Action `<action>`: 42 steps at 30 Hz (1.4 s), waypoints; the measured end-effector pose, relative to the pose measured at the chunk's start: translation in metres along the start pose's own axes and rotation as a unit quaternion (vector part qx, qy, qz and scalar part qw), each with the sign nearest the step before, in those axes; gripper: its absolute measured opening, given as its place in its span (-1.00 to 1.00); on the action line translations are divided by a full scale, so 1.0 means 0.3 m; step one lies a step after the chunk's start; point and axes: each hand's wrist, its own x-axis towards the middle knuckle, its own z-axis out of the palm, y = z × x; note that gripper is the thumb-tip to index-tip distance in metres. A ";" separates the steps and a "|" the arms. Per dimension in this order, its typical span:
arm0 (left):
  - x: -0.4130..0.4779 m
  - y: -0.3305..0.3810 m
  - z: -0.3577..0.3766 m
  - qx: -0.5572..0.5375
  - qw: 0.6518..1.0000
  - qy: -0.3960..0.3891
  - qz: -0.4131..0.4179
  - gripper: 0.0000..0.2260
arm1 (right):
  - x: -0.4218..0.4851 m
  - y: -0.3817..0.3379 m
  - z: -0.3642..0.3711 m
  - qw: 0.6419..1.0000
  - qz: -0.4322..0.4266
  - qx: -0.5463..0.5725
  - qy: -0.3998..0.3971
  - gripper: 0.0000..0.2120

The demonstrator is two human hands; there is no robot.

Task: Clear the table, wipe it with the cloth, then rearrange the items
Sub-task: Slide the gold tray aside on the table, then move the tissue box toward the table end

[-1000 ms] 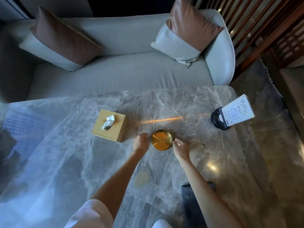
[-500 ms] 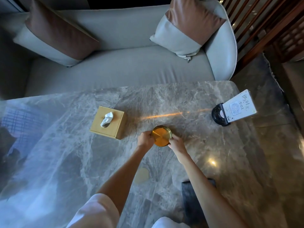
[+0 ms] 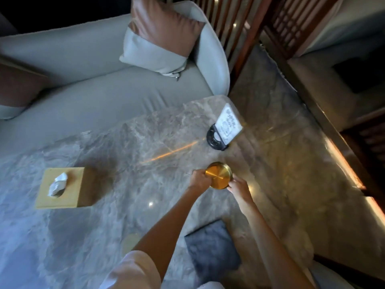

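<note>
Near the right edge of the surface (image 3: 125, 142), the left hand (image 3: 199, 179) and right hand (image 3: 239, 187) clasp the gold dish (image 3: 218, 175) in curled fingers, and it might slip.

The grey marble table (image 3: 129, 147) carries a tan tissue box (image 3: 62, 187) on the left, a card stand (image 3: 224, 130) near the far right corner and a folded dark cloth (image 3: 212, 245) at the near edge. Between the stand and the cloth is a gold dish (image 3: 218, 175); whether it rests on the top is unclear.

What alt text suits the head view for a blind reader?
A left hand and a right hand grip a gold dish at a marble table. A tissue box sits left, a sign stand beyond, a dark cloth nearer, a grey sofa behind.
</note>
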 end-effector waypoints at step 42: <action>-0.335 -0.562 -1.296 0.033 0.945 0.296 -0.136 -0.56 | -0.508 -0.209 1.164 0.916 -0.036 -0.188 -0.354 -0.35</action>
